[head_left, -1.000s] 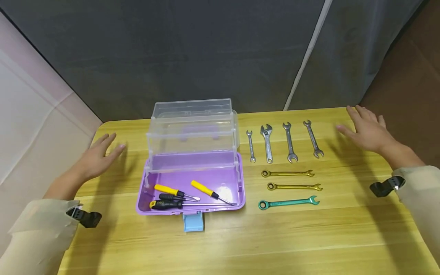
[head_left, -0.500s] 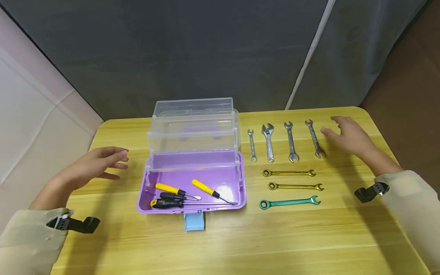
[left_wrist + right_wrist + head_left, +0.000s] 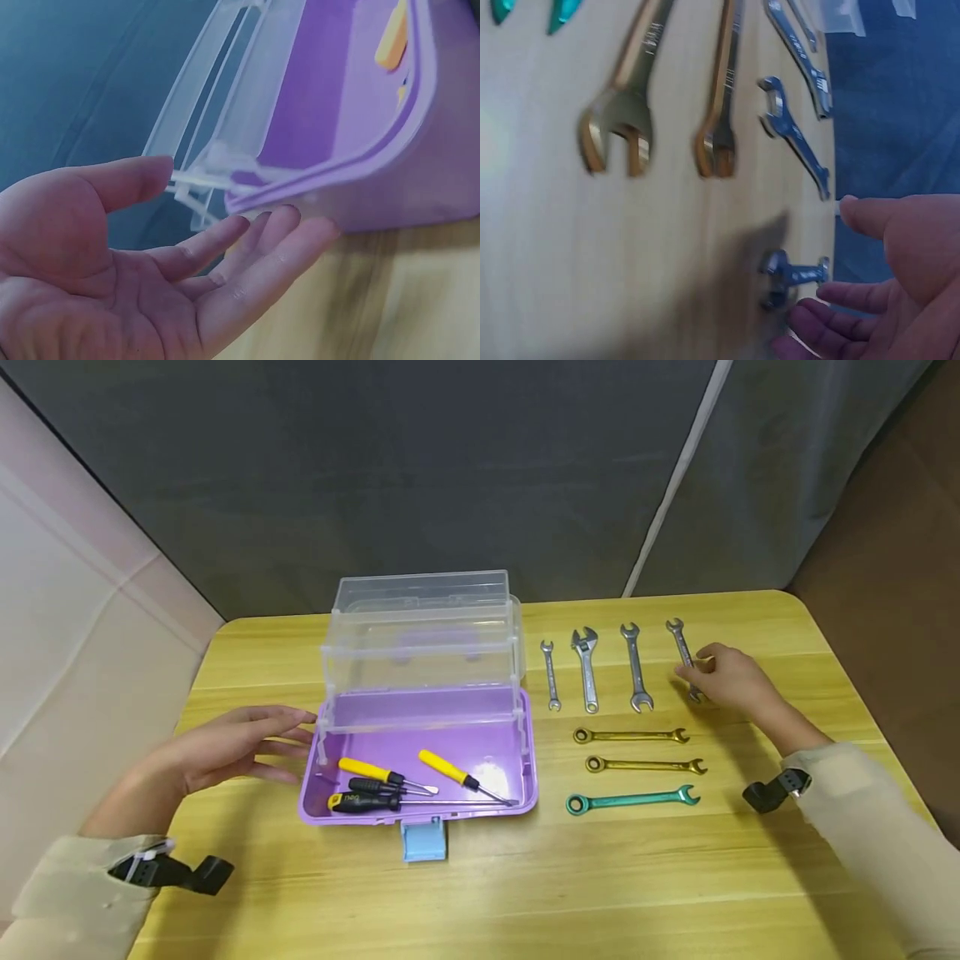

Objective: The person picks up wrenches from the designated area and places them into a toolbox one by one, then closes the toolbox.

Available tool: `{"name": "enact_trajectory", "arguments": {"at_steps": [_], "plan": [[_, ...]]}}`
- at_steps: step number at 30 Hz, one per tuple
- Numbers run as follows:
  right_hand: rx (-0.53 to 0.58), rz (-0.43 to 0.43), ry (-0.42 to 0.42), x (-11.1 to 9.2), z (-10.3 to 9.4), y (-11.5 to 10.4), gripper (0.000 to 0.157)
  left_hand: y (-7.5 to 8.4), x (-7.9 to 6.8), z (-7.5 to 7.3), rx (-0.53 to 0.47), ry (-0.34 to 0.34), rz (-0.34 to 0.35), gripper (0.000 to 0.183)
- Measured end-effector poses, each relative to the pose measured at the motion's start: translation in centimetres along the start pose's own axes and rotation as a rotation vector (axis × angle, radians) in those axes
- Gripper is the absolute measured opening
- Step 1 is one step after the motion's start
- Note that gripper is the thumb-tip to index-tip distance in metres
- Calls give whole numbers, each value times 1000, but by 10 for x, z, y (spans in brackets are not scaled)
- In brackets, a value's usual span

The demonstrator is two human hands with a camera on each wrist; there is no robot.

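My left hand (image 3: 232,745) is at the left side of a purple toolbox (image 3: 360,702), fingers extended, fingertips right at the box's outer wall. The toolbox's clear lid trays (image 3: 420,668) are raised at the back. Inside the box lie several screwdrivers, among them a yellow-handled screwdriver (image 3: 442,768) and a black-handled screwdriver (image 3: 363,803). My right hand (image 3: 735,681) reaches over the rightmost silver open-end wrench (image 3: 681,643), thumb and fingers apart around it and partly covering its lower end. In the right wrist view the wrench (image 3: 799,276) lies on the table beside the fingertips.
Left of that wrench lie a second open-end wrench (image 3: 634,668), an adjustable wrench (image 3: 586,672) and a small wrench (image 3: 551,677). Below them are two gold ratchet wrenches (image 3: 637,767) and a green one (image 3: 633,800). A blue latch (image 3: 423,842) hangs at the box front.
My left hand has moved right to the toolbox's side, its palm turning inward. My right hand has come left and down from the table's far right corner to the rightmost wrench.
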State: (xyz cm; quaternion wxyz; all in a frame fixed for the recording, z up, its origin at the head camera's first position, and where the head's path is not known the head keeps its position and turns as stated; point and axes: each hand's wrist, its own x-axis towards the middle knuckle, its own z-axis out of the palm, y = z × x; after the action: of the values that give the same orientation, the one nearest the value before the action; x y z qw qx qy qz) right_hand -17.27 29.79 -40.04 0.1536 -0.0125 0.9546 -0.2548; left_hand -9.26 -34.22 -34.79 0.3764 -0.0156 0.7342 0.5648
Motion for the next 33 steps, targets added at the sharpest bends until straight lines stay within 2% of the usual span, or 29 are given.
{"name": "enact_trajectory", "arguments": {"at_steps": [3, 8, 13, 15, 22, 27, 33], "plan": [[-7, 14, 9, -1, 8, 0, 73, 0, 2, 6, -11, -22, 12, 46], [-40, 32, 69, 1, 16, 2, 62, -4, 2, 9, -69, -52, 45, 33], [-58, 59, 106, 3, 19, 3, 40, -7, 3, 11, -98, -23, 37, 30], [-61, 76, 104, 4, 19, 4, 36, -7, 4, 11, -87, -7, 27, 32], [-115, 125, -6, 5, 13, 0, 49, -7, 7, 13, -44, 11, 12, 43], [-159, 135, -98, 10, 7, -5, 47, -9, 9, 16, -21, 37, 3, 45], [-153, 164, -120, 13, 4, -5, 46, -9, 9, 20, -4, 64, -4, 44]]}}
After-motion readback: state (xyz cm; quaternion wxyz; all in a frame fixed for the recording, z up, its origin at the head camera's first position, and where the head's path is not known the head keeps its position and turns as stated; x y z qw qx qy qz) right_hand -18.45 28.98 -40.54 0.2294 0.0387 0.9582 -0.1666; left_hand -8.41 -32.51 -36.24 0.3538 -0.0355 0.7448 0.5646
